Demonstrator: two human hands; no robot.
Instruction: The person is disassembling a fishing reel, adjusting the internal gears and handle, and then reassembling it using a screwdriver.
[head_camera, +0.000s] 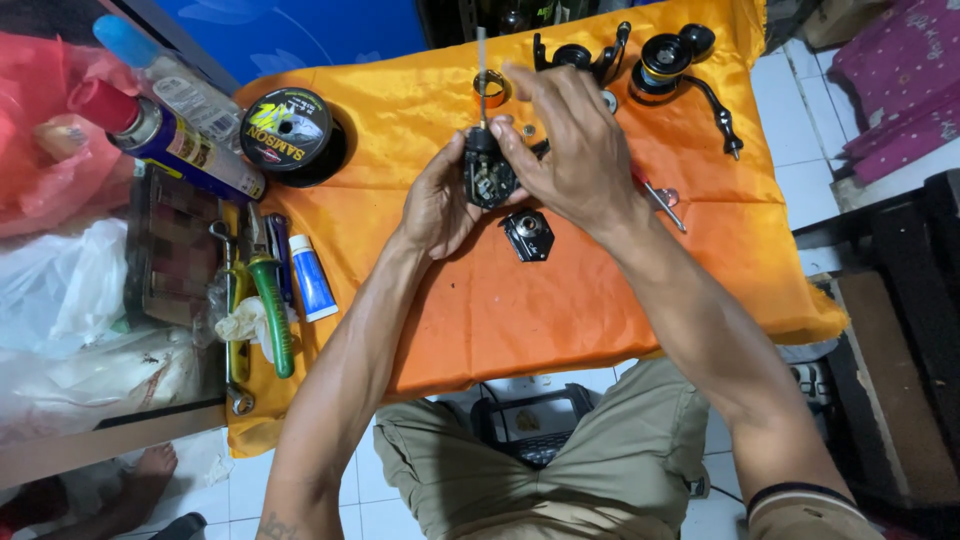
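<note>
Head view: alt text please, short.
Two bare hands, left hand and right hand, hold a small black reel body with a thin shaft over an orange cloth. Loose reel parts, a line spool and hand tools lie around.

The scene is viewed by 1 head-worn camera, aimed steeply down and close over the orange cloth (560, 300).

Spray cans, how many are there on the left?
2. One spray can with a red cap lies beside the line spool; one with a blue cap lies just behind it. More may be hidden.
</note>
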